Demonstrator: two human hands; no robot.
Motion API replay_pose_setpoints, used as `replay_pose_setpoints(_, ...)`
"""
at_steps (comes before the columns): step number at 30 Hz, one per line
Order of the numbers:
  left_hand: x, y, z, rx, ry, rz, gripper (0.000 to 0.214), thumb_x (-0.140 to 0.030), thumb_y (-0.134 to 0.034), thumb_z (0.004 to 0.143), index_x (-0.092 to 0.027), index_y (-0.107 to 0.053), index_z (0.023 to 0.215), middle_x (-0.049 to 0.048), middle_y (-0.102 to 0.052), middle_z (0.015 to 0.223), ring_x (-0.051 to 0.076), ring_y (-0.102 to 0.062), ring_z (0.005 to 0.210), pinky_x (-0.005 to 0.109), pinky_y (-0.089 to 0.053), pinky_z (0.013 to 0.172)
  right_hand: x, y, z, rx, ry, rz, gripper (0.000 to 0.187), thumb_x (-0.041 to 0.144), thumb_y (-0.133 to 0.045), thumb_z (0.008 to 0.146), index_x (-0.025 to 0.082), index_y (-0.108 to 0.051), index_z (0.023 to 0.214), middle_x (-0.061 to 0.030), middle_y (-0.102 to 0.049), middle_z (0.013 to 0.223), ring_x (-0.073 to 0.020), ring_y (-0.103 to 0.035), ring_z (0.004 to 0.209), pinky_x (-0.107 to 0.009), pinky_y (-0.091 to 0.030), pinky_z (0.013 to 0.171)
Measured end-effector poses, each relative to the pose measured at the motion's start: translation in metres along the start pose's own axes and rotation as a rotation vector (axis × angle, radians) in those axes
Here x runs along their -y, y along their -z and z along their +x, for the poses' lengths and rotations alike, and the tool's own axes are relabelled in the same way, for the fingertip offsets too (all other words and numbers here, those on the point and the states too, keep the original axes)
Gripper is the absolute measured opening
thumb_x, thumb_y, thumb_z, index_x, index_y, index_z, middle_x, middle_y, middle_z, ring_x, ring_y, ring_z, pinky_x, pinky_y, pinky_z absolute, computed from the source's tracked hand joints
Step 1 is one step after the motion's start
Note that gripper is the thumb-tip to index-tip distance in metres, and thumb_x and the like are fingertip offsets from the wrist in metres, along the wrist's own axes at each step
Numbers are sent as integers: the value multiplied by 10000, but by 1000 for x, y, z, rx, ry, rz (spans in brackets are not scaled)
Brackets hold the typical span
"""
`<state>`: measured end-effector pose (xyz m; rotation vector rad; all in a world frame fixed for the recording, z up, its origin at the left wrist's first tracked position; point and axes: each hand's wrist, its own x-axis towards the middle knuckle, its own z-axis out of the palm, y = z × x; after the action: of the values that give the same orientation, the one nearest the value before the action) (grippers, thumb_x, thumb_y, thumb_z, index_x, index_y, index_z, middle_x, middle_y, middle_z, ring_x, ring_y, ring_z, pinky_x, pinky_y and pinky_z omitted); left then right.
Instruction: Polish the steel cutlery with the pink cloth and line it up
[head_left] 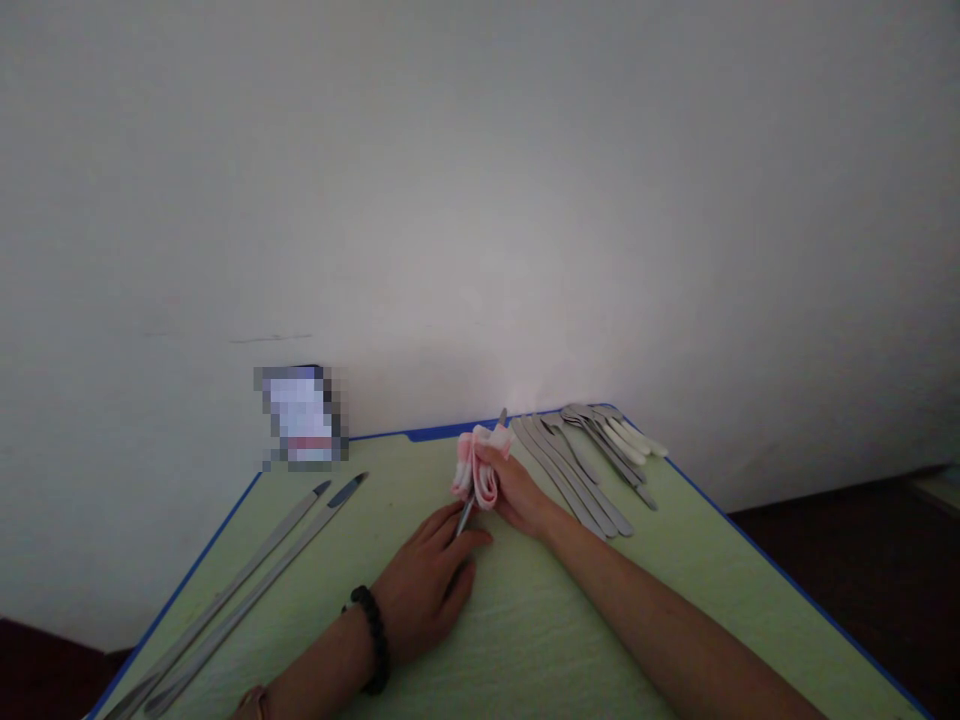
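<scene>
My left hand [429, 580], with a dark beaded bracelet on the wrist, grips the lower end of a metal table knife [466, 515]. Its other end slants up and away from me. A folded pink and white cloth [466, 465] is wrapped around the knife's middle, and my right hand [517, 492] pinches it there. The knife's narrow tip shows just beyond the cloth; the cloth hides the stretch between. To the left lie two more table knives [281, 535], side by side. Several table knives [574, 485] lie close to the right of my right hand.
Spoons and other metal cutlery [600, 440] lie at the back right, beside pieces with white handles [626, 440]. A blurred phone [300, 410] leans on the wall at the back left. The green table [525, 630] has a blue edge and meets the wall [480, 200].
</scene>
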<state>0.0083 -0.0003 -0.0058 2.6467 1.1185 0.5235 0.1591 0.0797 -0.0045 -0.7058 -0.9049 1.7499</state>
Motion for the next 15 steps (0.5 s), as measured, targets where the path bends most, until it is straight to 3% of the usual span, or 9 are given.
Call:
replay_pose_setpoints(7,1,-2,0,-5,-20,23,378,-114,-455,852,-195,-545,1210,109,-518,1345,263,-361,1329,495,-348,1093,-1,1,2,7,-10,30,343,479,-691,679,154,-587,713,0,-619,577,-123,-544,497,-241,-439,493)
replay_pose_setpoints(15,2,-3,0,-38,-23,7,381,-122,-467,850,-207,-549,1212,95,-526,1342,255,-377,1317,484,-358,1090,-1,2,1,-21,-1,15,270,417,-691,701,167,-592,696,6,-617,578,-125,-555,521,-237,-448,524)
